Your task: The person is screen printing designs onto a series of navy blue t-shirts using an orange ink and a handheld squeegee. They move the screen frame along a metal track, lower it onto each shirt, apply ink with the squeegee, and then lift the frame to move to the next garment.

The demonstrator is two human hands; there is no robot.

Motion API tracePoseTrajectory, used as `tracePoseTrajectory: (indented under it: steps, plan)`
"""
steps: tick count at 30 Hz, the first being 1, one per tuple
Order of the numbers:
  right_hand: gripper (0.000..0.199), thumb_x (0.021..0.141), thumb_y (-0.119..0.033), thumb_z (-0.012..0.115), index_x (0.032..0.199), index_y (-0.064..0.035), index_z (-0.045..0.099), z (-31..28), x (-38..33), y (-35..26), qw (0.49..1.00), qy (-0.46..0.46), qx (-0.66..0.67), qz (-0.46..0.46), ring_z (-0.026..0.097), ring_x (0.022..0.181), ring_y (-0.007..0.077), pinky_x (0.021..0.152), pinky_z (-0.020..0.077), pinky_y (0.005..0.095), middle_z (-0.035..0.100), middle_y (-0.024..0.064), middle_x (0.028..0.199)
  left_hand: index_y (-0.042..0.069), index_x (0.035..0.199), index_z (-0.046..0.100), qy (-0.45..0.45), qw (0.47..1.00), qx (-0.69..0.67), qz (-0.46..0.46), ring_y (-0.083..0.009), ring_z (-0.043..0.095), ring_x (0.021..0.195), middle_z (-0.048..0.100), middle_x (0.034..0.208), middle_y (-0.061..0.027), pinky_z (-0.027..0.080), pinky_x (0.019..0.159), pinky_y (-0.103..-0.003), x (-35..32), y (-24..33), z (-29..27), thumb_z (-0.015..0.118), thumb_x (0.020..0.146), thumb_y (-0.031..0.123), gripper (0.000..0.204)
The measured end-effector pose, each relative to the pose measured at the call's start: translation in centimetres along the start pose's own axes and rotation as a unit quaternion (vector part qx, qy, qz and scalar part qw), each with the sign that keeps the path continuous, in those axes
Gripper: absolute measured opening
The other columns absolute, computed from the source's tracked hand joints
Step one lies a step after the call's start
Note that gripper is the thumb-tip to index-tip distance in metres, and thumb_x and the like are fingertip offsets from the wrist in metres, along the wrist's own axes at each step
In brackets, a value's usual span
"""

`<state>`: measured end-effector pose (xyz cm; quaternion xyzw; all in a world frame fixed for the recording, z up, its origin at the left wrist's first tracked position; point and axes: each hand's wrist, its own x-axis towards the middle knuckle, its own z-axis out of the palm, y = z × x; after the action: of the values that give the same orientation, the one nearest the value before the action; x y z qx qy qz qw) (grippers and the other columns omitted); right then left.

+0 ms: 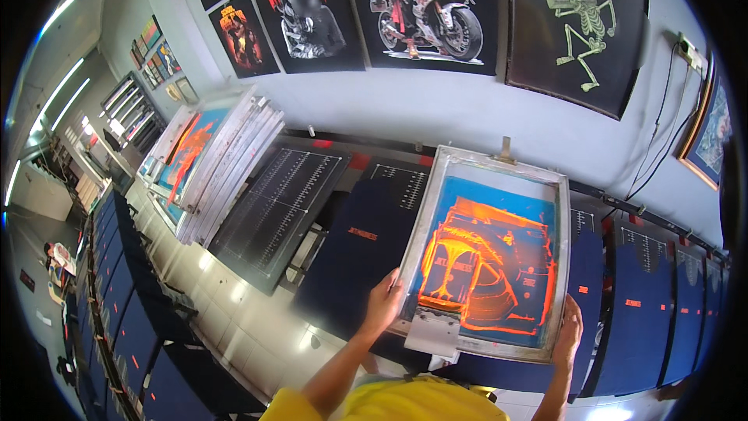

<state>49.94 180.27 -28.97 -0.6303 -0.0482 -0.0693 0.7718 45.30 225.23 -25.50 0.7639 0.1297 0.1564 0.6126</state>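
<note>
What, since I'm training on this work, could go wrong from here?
The orange ink, if wet, might smear nearby navy fabric if the framed screen slips. The grey tool, jutting past the screen's near edge, could slide off if tilted. Uneven pulling by the fingers at both sides might twist the screen.

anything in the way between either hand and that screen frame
Nothing visible: the left hand is at the left edge of the screen frame and the right hand at its right edge. A grey metal piece overlaps the lower left corner, beside the left hand.
</note>
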Motion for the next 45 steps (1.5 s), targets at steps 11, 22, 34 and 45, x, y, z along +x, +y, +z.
tracePoseTrajectory:
  steps: [11,22,34,45]
  plan:
    - [0.086,0.093,-0.058,0.061,0.144,0.0089,0.045,20.5,-1.3,3.4,0.997,-0.022,0.068,0.031,0.049,0.137,0.029,0.116,0.035,0.0413,0.051,0.0231,0.148,-0.012,0.142,0.049,0.0,0.999,0.029,-0.027,-0.0277,0.054,0.135,0.056,0.144,-0.0248,0.039,0.114,-0.034,7.5,-5.6,-19.0,0.055,0.104,0.021,0.05]
    - [0.065,0.099,-0.043,0.06,0.141,0.0057,0.053,25.3,0.9,5.7,0.998,0.032,0.035,0.048,0.049,0.135,0.0251,0.117,0.0316,0.038,0.057,0.0171,0.141,-0.014,0.141,0.049,-0.023,0.998,-0.003,-0.058,-0.0297,0.052,0.137,0.055,0.144,-0.0267,0.037,0.115,-0.036,14.3,-9.1,-22.6,0.059,0.103,0.035,0.063]
    - [0.059,0.101,-0.038,0.058,0.142,0.0049,0.051,26.4,1.0,6.2,0.999,0.037,-0.013,0.018,0.051,0.134,0.0248,0.115,0.0343,0.036,0.057,0.0155,0.142,-0.005,0.141,0.055,-0.026,0.999,0.019,-0.041,-0.0224,0.056,0.129,0.062,0.137,-0.0161,0.039,0.111,-0.033,15.0,-11.3,-23.6,0.059,0.101,0.026,0.05]
    - [0.062,0.099,-0.037,0.058,0.144,0.0038,0.05,27.6,0.6,7.3,0.996,0.06,-0.043,0.04,0.045,0.141,0.0259,0.119,0.0296,0.0375,0.055,0.0167,0.146,-0.007,0.141,0.053,-0.02,0.998,0.033,-0.044,-0.0229,0.055,0.129,0.061,0.137,-0.0174,0.04,0.111,-0.034,15.3,-13.5,-23.7,0.058,0.101,0.022,0.05]
